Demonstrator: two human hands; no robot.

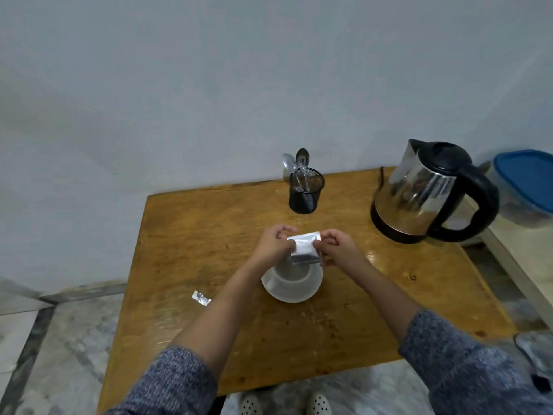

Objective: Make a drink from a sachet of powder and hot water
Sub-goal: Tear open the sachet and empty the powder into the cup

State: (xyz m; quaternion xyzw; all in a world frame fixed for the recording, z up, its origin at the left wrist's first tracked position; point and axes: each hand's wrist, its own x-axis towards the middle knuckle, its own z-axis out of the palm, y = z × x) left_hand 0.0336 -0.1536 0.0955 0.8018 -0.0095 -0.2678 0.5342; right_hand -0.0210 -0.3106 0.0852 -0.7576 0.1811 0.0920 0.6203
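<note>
- Both hands hold the silver sachet [304, 248] above the white cup [291, 280], which stands near the middle of the wooden counter [194, 235].
- The left hand [273, 245] pinches the sachet's 9 o'clock edge with its grip closed on the foil; the right hand [335, 247] pinches the 3 o'clock edge the same way.
- The sachet's long axis runs roughly 9 to 3 o'clock between the two grips, slightly tilted, with its lower edge hanging over the cup's far rim.
- The cup sits directly at 6 o'clock of the sachet, just below it, so tipping the powder looks like a short downward move; neither hand is clearly nearer.
- A torn strip of foil [201, 298] lies on the counter at about 8 o'clock of the cup, which suggests the sachet is already opened; the opening itself cannot be made out.
- The steel kettle [431, 190] stands at about 2 o'clock of the cup, well apart, on the right hand's side.
- A black mesh holder [305, 191] with spoons [294, 166] stands at 12 o'clock of the cup, near the wall.
</note>
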